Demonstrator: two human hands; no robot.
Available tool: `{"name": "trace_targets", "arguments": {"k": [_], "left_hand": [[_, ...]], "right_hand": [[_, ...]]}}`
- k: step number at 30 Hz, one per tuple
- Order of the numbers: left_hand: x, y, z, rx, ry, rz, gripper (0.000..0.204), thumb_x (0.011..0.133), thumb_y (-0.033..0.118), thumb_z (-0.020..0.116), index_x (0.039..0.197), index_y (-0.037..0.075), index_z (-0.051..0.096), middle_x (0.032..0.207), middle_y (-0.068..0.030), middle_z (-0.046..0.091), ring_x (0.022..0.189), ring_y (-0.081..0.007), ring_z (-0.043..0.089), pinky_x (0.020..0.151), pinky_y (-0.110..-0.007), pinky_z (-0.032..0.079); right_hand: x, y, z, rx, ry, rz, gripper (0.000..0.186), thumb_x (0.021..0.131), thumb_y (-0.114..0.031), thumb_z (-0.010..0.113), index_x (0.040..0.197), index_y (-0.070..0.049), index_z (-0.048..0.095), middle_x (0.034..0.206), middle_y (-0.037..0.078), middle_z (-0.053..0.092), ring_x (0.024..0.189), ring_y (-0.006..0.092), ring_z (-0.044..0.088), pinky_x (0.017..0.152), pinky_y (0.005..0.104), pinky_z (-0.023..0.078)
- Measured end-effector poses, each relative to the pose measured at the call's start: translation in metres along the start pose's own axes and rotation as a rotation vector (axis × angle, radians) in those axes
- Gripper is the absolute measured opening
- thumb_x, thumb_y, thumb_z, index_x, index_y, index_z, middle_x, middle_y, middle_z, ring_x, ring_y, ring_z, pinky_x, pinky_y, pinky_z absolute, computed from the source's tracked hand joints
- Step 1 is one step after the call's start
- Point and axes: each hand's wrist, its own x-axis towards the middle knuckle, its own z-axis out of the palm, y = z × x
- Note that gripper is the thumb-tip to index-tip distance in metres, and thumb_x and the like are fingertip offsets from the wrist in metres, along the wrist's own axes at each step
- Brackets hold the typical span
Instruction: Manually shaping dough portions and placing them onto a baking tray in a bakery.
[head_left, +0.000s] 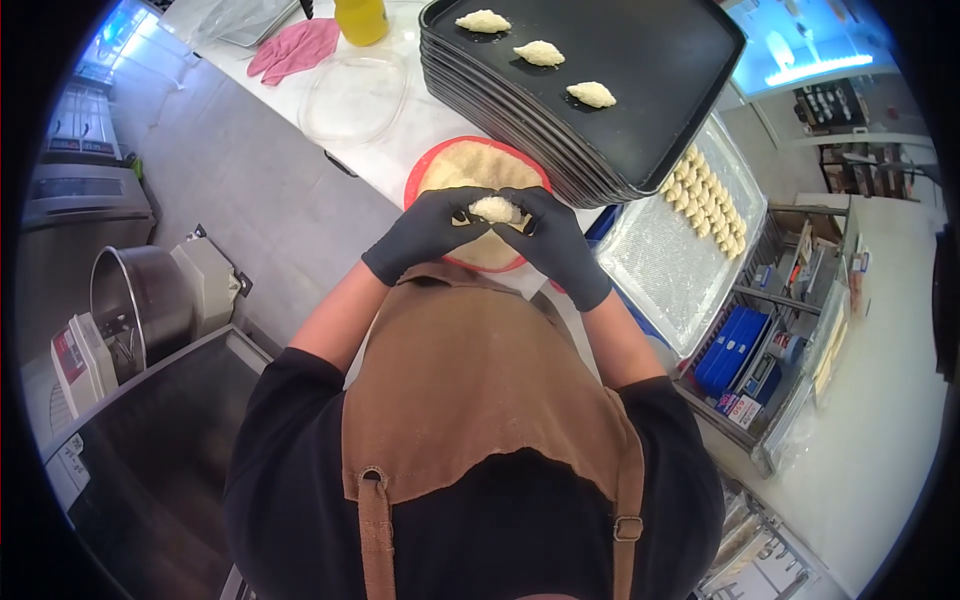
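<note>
Between the fingertips of my left hand (428, 232) and my right hand (548, 235), both in black gloves, is a crumb-coated piece of dough (493, 209). Each hand pinches one end of it. Below it lies a red-rimmed round container (413, 180) filled with pale crumbs (470, 165). Just beyond my right hand rises a tall stack of black baking trays (660, 60). Three coated dough pieces (591, 95), pointed at both ends, lie in a slanting row on the top tray.
A silvery tray (665, 275) on the right carries rows of uncoated dough pieces (705, 200). A clear lid (352, 100), a pink cloth (295, 50) and a yellow bottle (361, 20) lie or stand on the white table. A mixer bowl (150, 300) is at far left, a blue case (733, 347) at right.
</note>
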Motion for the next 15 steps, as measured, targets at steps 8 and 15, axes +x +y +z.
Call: {"name": "trace_targets", "arguments": {"k": [8, 15], "left_hand": [[0.002, 0.025, 0.011, -0.058, 0.020, -0.030, 0.061, 0.093, 0.009, 0.070, 0.152, 0.009, 0.053, 0.125, -0.0081, 0.070, 0.108, -0.0172, 0.065, 0.099, -0.035, 0.051], [-0.004, -0.038, 0.027, 0.430, 0.219, 0.155, 0.050, 0.092, 0.010, 0.070, 0.141, 0.008, 0.060, 0.125, -0.0137, 0.068, 0.119, -0.0317, 0.063, 0.103, -0.042, 0.049]], "right_hand": [[0.004, -0.025, -0.058, -0.128, 0.083, -0.118, 0.037, 0.080, -0.008, 0.082, 0.115, -0.004, 0.071, 0.103, 0.011, 0.070, 0.092, 0.0225, 0.069, 0.080, 0.0350, 0.054], [0.040, 0.002, -0.184, -0.364, 0.101, -0.124, 0.038, 0.077, -0.010, 0.081, 0.113, -0.003, 0.071, 0.100, 0.013, 0.070, 0.095, 0.0266, 0.068, 0.084, 0.0385, 0.054]]}}
